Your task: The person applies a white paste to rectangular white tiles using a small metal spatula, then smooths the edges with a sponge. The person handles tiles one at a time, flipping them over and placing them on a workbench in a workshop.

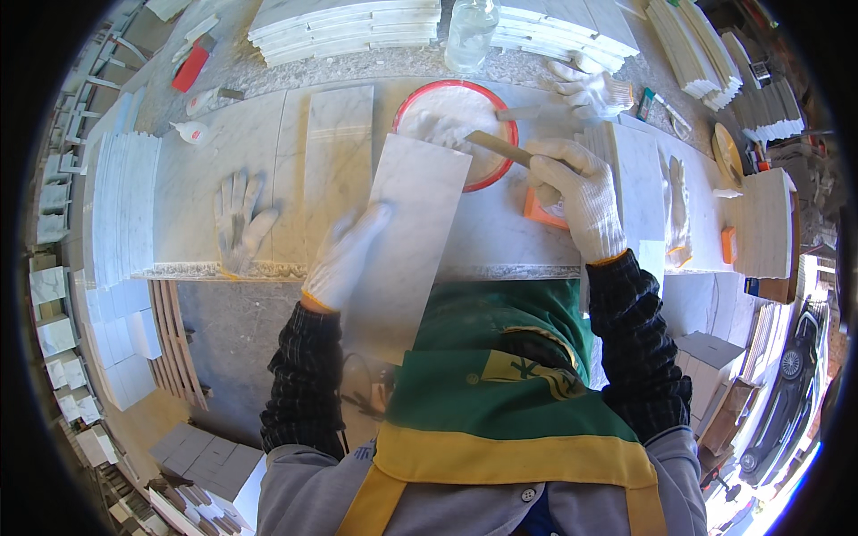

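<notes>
My left hand (347,255), in a white knitted glove, grips the left edge of a white rectangular stone tile (416,210). The tile is tilted, its lower part reaching past the bench's front edge. In my gloved right hand (579,192) is a flat scraper (494,145), its blade pointing left over a round red-rimmed tub (508,131). White paste or powder (447,112) fills much of the tub. A second flat blade (527,113) lies across the tub's right rim. An orange box (542,211) sits under my right hand, partly hidden.
Spare gloves lie on the bench: one at the left (238,219), a pair at the back right (590,91), another at the right (679,210). Tile stacks (344,34) stand behind, with a clear bottle (471,36) between them. More slabs (125,205) line the left.
</notes>
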Available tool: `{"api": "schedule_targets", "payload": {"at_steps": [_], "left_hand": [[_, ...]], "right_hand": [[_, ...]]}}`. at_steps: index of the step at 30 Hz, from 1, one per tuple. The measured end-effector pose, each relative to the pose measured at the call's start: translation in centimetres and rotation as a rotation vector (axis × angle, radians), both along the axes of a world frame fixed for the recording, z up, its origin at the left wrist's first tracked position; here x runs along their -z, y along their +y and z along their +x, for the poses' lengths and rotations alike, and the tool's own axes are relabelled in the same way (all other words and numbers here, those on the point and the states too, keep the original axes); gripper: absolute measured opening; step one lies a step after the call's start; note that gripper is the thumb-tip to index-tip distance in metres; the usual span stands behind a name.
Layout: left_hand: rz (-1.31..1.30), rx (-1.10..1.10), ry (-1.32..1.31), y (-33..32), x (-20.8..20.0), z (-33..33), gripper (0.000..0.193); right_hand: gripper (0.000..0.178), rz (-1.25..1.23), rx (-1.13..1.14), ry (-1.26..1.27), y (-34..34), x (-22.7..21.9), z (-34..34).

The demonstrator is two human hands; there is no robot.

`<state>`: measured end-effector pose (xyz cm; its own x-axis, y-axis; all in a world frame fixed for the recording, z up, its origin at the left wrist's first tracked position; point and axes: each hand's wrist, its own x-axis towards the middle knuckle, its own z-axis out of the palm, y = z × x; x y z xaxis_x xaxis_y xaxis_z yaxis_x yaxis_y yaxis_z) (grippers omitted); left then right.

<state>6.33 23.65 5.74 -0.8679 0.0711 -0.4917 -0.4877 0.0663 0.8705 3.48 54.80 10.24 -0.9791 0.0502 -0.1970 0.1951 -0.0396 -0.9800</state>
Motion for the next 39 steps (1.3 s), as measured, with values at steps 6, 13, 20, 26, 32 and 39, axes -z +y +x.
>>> {"api": "schedule_targets", "payload": {"at_steps": [6,13,20,26,32,39], "left_hand": [[0.015,0.002,0.008,0.0,0.2,0.0,0.045],[0.054,-0.017,-0.02,-0.3,0.9,0.1,0.048],[0.01,0.001,-0.007,-0.1,-0.1,0.1,0.044],[-0.012,0.002,0.001,0.0,-0.2,0.1,0.041],[0.035,-0.013,-0.005,-0.1,0.1,0.0,0.046],[0.055,0.06,-0.006,-0.6,1.1,0.0,0.05]], "right_hand": [[0.019,0.045,-0.104,-0.042,-0.9,0.2,-0.6],[0.02,0.254,-0.133,-0.022,0.9,-0.7,0.3],[0.018,0.203,-0.151,-0.026,0.5,-1.1,0.1],[0.019,0.152,-0.171,-0.017,-0.4,-0.5,-0.2],[0.02,0.164,-0.125,-0.097,1.9,-1.2,0.6],[0.019,0.613,-0.128,0.147,3.6,2.5,-1.8]]}}
